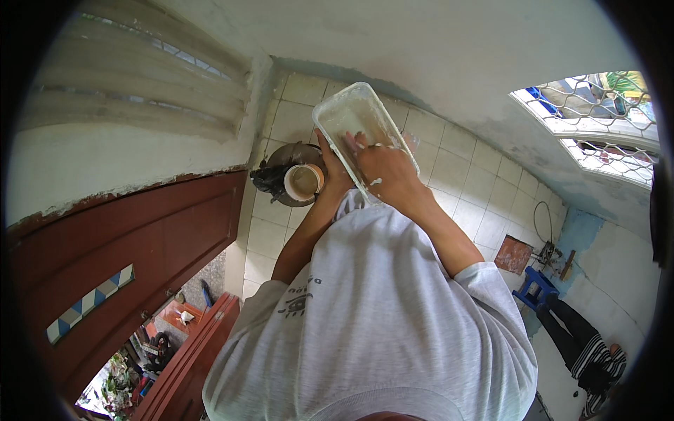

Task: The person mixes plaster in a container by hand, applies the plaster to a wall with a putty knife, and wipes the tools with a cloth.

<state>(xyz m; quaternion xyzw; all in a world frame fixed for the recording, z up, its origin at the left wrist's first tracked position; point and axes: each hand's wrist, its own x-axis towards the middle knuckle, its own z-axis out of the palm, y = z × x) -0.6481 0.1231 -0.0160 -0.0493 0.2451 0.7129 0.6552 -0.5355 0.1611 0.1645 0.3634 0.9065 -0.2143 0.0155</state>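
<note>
Centrally in the head view, held out beyond the hem of the grey T-shirt (379, 281) and above the tiled floor (291, 119): an open, rectangular white plastic tub (365, 116), coated inside with pale, plaster-like residue. Angled diagonally, with near end close to the shirt, perhaps for steadiness. Clasped along the left side by the left hand (334, 167), presumably to leave the mouth free for the right hand (386, 168). Left grip: closed on the tub, with one digit extended along the outer wall. Right grip: fingers bent and lowered inside; impossible to tell whether pinched around anything. Forearms converging from both sides toward the tub; right hand turned back-uppermost, crossing the right rim, spotted with white paste near the wrist. Lower down, left of the tub and well apart from it: a small round bucket (288, 188) with murky beige contents, apparently resting on a dark round basin (286, 152) beside black plastic sheeting (267, 179), probably so placed for easy reach.
</note>
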